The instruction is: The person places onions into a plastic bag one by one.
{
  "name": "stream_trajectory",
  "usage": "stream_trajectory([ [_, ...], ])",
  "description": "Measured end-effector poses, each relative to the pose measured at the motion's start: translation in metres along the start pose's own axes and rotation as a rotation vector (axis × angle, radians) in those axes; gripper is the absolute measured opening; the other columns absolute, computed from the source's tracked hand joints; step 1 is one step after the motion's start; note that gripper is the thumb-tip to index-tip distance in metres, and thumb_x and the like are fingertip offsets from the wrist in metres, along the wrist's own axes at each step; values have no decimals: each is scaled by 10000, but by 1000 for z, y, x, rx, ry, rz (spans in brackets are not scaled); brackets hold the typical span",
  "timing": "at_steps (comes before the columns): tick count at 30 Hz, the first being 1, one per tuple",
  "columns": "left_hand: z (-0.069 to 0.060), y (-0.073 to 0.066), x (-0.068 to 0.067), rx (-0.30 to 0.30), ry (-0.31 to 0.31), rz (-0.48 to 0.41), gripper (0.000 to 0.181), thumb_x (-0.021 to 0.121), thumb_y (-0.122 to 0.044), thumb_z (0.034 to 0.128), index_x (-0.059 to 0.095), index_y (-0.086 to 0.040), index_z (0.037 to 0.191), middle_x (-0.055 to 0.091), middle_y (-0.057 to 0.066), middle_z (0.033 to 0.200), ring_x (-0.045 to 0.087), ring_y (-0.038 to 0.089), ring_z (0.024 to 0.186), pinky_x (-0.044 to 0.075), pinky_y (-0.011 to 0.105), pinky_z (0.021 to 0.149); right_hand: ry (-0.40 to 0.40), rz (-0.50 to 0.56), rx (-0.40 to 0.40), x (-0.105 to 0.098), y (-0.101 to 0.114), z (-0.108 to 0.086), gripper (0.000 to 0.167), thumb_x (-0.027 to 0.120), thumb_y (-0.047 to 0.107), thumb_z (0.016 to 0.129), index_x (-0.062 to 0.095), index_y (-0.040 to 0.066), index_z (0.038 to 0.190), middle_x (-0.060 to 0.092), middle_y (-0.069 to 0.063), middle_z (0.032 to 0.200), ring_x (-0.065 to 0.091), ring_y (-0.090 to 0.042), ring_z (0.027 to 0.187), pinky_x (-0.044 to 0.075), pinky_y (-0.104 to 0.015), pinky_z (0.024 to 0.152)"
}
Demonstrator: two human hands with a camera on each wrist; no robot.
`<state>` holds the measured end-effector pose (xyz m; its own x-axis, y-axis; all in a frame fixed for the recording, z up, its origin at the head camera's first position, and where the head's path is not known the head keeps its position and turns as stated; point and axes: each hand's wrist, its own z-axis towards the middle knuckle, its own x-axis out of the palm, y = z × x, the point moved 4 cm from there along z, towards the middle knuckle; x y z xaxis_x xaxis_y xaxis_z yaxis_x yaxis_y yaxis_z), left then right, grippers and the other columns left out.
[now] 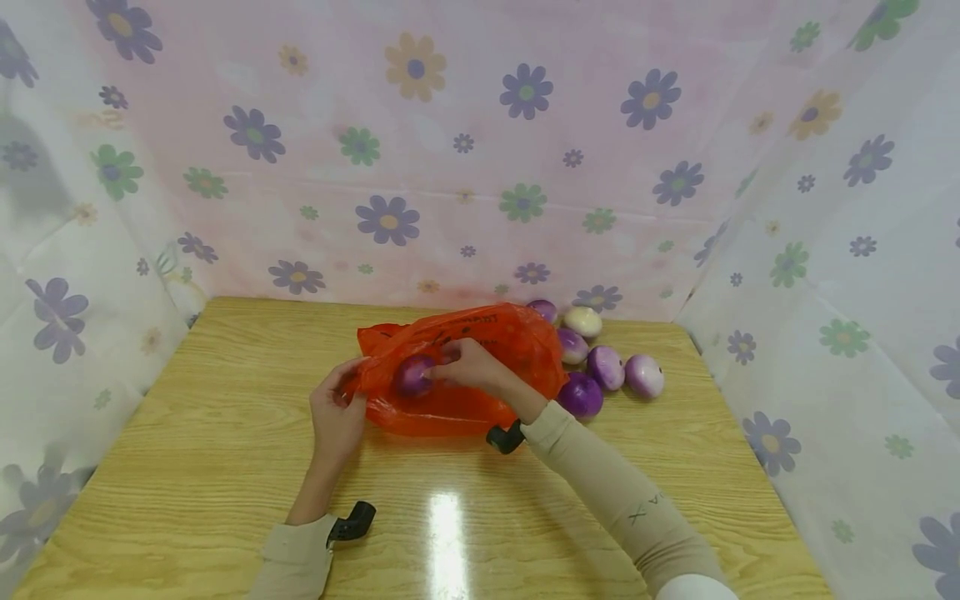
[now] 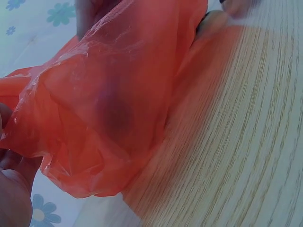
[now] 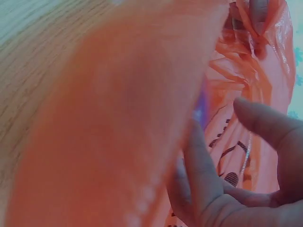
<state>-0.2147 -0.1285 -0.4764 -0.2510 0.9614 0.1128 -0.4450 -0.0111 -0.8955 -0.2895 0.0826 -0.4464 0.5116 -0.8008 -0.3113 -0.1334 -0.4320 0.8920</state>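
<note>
A red plastic bag (image 1: pixel 457 408) lies on its side on the table, its mouth to the left. My left hand (image 1: pixel 337 412) pinches the bag's rim at the left, thumb and fingers on the film. My right hand (image 1: pixel 476 367) is at the bag beside a purple onion (image 1: pixel 415 375), which sits near the mouth. In the right wrist view, the thumb (image 3: pixel 260 120) and fingers of that hand stand apart, and a sliver of the onion shows past a fingertip. A fold of film hides most of it there.
Several purple and whitish onions (image 1: pixel 606 367) sit in a cluster right of the bag, toward the back of the wooden table (image 1: pixel 187 467). A flower-patterned curtain (image 1: pixel 450 150) surrounds the table's back and sides. Black wrist mounts (image 1: pixel 352 522) jut from both sleeves.
</note>
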Motion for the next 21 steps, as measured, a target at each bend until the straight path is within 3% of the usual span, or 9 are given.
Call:
stream_trajectory([
  [4,0,-1,-1,-16,-3,14,324,554,201,913,686,82,1184,681,-73,1095,668,28,1015,545,154,878,-31,33,13,-1,-5,0,666,711,158,947,399,-83,1484,488,-250,1451,652,-381,1170,555,-455,978],
  [12,2,3,-7,4,-18,11,323,562,182,919,696,57,1185,692,-76,1103,676,53,1031,550,163,875,-34,63,16,-2,-1,-17,643,716,191,952,432,-47,1478,525,-228,1424,652,-352,1176,566,-445,958],
  [17,1,2,-6,3,-18,3,336,554,207,906,690,75,1184,688,-90,1094,674,38,1026,544,154,881,12,94,-52,-4,5,-37,642,687,212,977,408,-37,1500,500,-253,1431,613,-443,1210,542,-493,984],
  [21,0,0,-6,4,-18,6,342,548,218,898,681,93,1188,680,-105,1090,666,25,1020,535,141,885,47,120,-143,-11,9,-57,589,658,231,998,442,5,1497,475,-228,1498,592,-429,1249,518,-520,1018],
])
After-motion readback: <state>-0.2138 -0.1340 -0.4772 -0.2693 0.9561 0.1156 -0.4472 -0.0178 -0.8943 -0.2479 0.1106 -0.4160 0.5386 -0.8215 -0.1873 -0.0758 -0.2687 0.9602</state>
